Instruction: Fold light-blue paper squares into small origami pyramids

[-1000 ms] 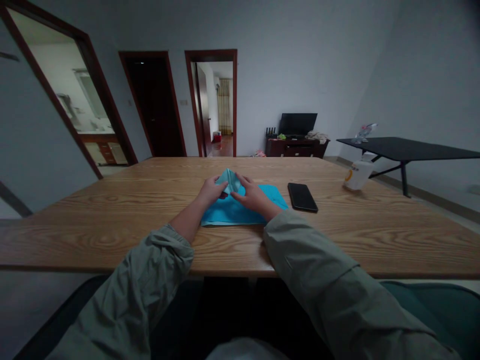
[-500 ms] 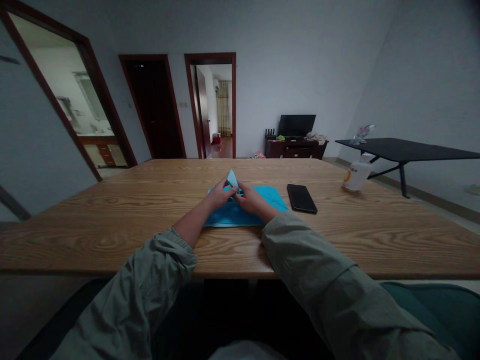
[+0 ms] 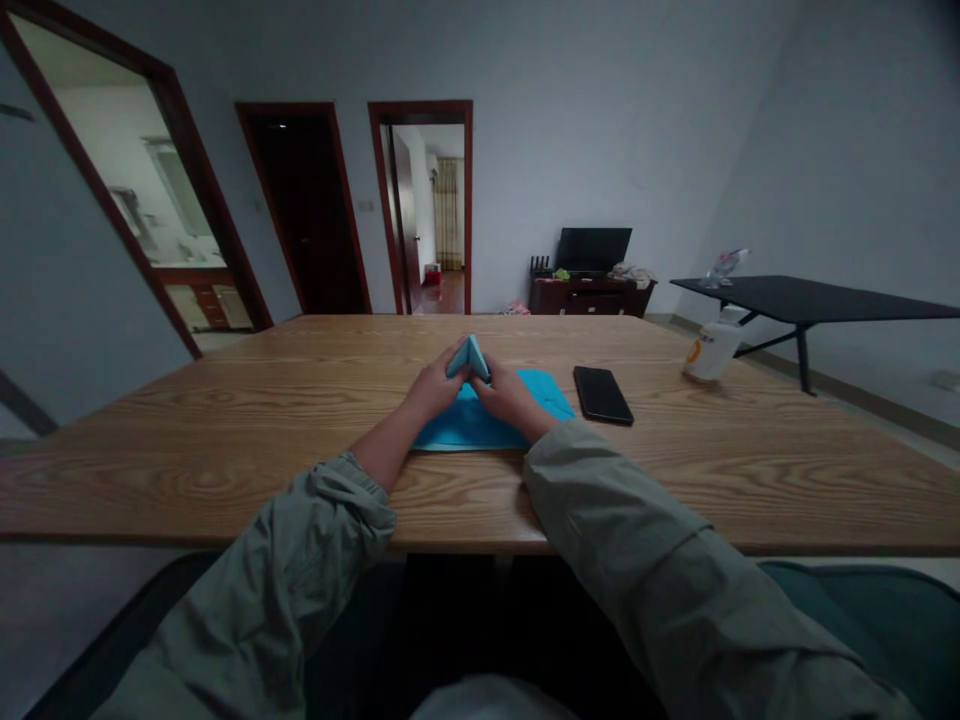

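Between my two hands is a small piece of folded light-blue paper [image 3: 470, 352], its peak pointing up and two flaps spreading apart below. My left hand [image 3: 437, 386] pinches its left flap, thumb on the near side. On the right flap, my right hand [image 3: 501, 387] grips in the same way. Both hands are just above bright blue sheets [image 3: 480, 428] that lie flat on the table, and they cover part of them. My fingers hide the lower edges of the folded paper.
A black phone [image 3: 603, 395] lies on the wooden table [image 3: 285, 430] right of the blue sheets. Farther right stands a white bottle [image 3: 712, 350] with an orange mark. Beyond the table's right side is a black table [image 3: 817, 297]; a television [image 3: 594, 250] stands at the back.
The folded paper has turned and opened, from one narrow upright point to two flaps spread to the sides. My hands have shifted slightly with it.
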